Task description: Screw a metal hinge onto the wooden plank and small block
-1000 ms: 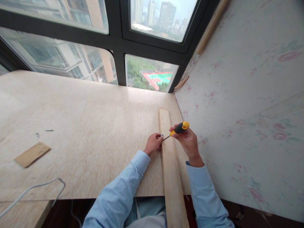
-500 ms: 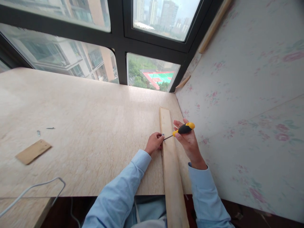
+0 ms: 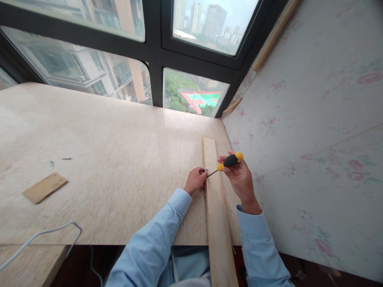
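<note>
My right hand (image 3: 241, 181) is closed loosely on the yellow and black handle of a screwdriver (image 3: 231, 160). The shaft slants down and left, and its tip is at the left edge of a long wooden board (image 3: 217, 207). At that same edge my left hand (image 3: 196, 180) pinches a small shiny metal piece (image 3: 206, 170), too small to make out fully. Part of it is hidden by the fingers. The board lies lengthwise on the marble-patterned top, its near end reaching past the front edge towards my body.
Off to the left lie a small wooden plate (image 3: 45, 187) with holes, a small metal fitting (image 3: 52, 164) and a dark screw (image 3: 66, 158). A white cable (image 3: 44, 231) loops over the front edge. Floral wallpaper (image 3: 314, 139) rises at right, and windows (image 3: 196, 91) stand behind.
The screwdriver handle has turned slightly in my right hand, whose fingers have shifted around it. My left hand stays at the board's edge. The whole view has shifted a little.
</note>
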`<action>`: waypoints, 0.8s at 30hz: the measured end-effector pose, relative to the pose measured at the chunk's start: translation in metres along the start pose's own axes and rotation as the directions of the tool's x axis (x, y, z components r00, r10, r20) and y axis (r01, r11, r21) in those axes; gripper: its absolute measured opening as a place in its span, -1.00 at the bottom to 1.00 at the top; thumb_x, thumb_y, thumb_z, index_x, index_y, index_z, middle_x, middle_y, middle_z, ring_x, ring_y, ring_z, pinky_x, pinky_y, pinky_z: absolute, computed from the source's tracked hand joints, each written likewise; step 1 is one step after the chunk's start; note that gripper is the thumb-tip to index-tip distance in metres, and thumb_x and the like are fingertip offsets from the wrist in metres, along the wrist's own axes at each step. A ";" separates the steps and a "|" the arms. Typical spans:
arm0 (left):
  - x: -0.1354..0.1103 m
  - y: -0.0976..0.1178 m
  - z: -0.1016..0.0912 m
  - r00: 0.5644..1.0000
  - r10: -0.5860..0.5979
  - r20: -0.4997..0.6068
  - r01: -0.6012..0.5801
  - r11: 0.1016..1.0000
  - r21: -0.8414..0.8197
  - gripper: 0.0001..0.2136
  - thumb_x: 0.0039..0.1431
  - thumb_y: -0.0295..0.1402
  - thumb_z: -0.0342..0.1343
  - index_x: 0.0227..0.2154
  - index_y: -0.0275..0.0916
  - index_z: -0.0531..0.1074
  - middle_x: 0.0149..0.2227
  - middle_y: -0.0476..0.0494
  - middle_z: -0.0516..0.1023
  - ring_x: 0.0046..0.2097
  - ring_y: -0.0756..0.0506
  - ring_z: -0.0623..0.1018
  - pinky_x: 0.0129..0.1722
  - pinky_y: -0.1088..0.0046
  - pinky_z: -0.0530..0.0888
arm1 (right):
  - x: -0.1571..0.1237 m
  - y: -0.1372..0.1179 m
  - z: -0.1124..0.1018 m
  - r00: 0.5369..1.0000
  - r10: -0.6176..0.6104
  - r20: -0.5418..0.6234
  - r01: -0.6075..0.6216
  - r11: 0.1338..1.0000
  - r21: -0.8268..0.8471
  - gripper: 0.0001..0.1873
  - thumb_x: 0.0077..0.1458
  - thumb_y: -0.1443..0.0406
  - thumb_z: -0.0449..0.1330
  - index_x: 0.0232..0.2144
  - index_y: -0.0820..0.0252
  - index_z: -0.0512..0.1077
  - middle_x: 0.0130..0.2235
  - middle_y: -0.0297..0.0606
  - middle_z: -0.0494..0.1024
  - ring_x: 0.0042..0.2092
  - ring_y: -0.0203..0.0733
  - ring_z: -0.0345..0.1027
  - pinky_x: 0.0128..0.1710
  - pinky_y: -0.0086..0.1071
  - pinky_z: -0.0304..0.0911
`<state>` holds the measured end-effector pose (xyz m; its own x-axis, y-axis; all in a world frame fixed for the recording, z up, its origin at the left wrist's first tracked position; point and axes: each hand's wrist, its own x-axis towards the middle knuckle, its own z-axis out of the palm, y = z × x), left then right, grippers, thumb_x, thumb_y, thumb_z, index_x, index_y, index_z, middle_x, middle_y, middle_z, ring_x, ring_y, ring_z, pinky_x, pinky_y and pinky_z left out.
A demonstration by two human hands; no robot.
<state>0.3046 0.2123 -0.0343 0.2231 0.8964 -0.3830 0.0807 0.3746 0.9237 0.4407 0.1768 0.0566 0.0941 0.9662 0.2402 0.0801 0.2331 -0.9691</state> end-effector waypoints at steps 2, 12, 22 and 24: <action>0.001 -0.002 0.000 1.000 0.000 0.003 0.000 1.000 0.000 -0.77 0.16 -0.31 0.09 -0.20 -0.36 0.45 -0.32 -0.19 0.55 -0.44 -0.01 0.52 -0.57 0.57 0.45 | 0.003 0.006 -0.002 0.993 -0.040 -0.114 0.029 0.995 -0.096 -0.47 -0.09 0.16 0.42 -0.09 0.10 0.33 -0.14 -0.20 0.56 -0.10 -0.05 0.50 -0.02 -0.07 0.41; 0.002 -0.003 0.000 1.000 0.021 -0.002 -0.021 1.000 0.015 -0.77 0.18 -0.32 0.07 -0.17 -0.36 0.44 -0.29 -0.20 0.55 -0.43 -0.02 0.52 -0.57 0.54 0.47 | -0.001 0.014 0.003 0.993 -0.107 0.048 0.109 0.993 -0.035 -0.31 0.08 0.15 0.31 0.18 -0.03 0.10 0.15 -0.15 0.39 0.18 -0.10 0.29 0.21 -0.06 0.18; -0.001 0.000 0.000 1.000 0.019 0.002 -0.019 1.000 0.005 -0.78 0.18 -0.32 0.07 -0.20 -0.37 0.44 -0.31 -0.19 0.54 -0.47 0.01 0.50 -0.58 0.55 0.45 | -0.005 0.015 -0.006 0.980 -0.017 -0.197 -0.023 0.980 -0.198 -0.51 -0.17 0.17 0.46 -0.18 0.19 0.43 -0.21 -0.16 0.63 -0.16 -0.02 0.54 -0.04 -0.06 0.43; 0.000 -0.002 0.000 1.000 0.025 0.003 -0.025 1.000 -0.002 -0.78 0.18 -0.31 0.07 -0.20 -0.37 0.44 -0.32 -0.19 0.54 -0.47 0.01 0.49 -0.58 0.56 0.45 | -0.004 0.016 -0.003 0.959 -0.085 -0.269 0.017 0.970 -0.244 -0.53 -0.25 0.18 0.49 -0.28 0.20 0.43 -0.26 -0.19 0.63 -0.22 -0.04 0.54 -0.11 -0.11 0.46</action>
<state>0.3047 0.2117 -0.0360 0.2279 0.9047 -0.3601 0.0728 0.3529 0.9328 0.4450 0.1763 0.0398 0.3508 0.8773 0.3274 0.3218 0.2154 -0.9220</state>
